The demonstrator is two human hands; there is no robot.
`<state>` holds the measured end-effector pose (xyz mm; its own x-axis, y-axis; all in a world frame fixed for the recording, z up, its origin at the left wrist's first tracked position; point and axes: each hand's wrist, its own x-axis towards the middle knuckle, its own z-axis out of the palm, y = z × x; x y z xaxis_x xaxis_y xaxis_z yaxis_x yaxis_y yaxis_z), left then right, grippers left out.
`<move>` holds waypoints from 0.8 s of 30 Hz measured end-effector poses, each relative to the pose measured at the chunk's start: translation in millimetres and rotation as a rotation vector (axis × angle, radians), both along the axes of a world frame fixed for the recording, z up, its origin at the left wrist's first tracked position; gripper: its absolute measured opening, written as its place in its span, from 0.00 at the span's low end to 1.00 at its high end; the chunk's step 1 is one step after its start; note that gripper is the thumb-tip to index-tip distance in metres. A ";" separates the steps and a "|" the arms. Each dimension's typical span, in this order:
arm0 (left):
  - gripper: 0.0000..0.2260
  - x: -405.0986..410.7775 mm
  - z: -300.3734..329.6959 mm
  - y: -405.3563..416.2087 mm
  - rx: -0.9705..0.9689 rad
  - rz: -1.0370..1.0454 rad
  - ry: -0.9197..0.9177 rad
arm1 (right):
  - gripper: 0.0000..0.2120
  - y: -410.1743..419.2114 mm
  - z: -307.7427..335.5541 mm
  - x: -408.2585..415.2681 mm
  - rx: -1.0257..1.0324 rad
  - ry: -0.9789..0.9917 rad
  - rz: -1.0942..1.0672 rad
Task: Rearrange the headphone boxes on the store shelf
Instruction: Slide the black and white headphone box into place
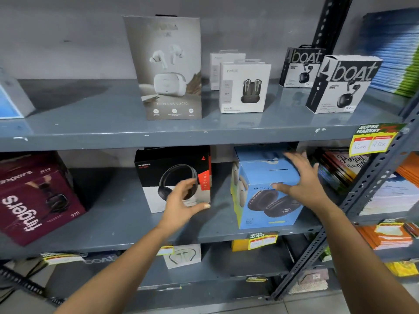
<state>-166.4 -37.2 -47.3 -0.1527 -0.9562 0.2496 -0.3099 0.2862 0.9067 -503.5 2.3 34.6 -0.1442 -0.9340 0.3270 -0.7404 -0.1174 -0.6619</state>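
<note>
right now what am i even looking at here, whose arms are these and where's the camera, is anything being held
There is one picture, taken by a wide-angle camera worn on a person's head, looking forward and down. So the two bare arms coming in from the bottom are that person's own.

They face a grey metal store shelf. The top level holds earbud boxes: a tall grey one, white ones and black-and-white ones.

On the middle level stand a maroon box, a black-and-white headphone box and a blue headphone box.

The right hand lies open against the blue box's top right corner. The left hand is open in front of the black-and-white box; I cannot tell whether it touches. Nothing is lifted or gripped.
</note>
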 end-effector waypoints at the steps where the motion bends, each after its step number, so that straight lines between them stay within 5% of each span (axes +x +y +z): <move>1: 0.31 18.7 2.0 1.8 -0.039 0.091 0.024 | 0.41 -1.5 5.3 16.6 -0.025 0.064 0.006; 4: 0.25 64.5 11.1 4.1 -0.151 0.350 0.047 | 0.45 -6.2 16.6 68.1 -0.036 -0.040 0.100; 7: 0.33 104.2 16.3 -4.7 -0.158 0.465 -0.019 | 0.51 -16.2 19.3 126.6 0.136 -0.342 0.262; 11: 0.54 132.3 10.7 -33.4 0.051 0.374 -0.108 | 0.59 -54.0 -5.7 182.2 0.318 -0.431 0.258; 15: 0.61 136.1 -8.6 -66.0 0.251 0.208 -0.045 | 0.68 -93.0 -40.1 198.2 0.389 -0.487 0.142; 20: 0.52 135.2 -28.1 -97.4 0.259 0.035 -0.032 | 0.82 -125.3 -72.7 183.0 0.435 -0.575 0.124; 24: 0.47 135.0 -36.7 -114.5 0.220 0.000 -0.016 | 0.69 -140.2 -79.0 180.3 0.447 -0.570 0.168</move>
<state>-31.4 -151.7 -84.1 -0.1548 -0.9874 0.0322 -0.3249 0.0817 0.9422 -323.1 -137.9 -44.4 -0.0217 -0.9847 -0.1727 -0.2637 0.1723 -0.9491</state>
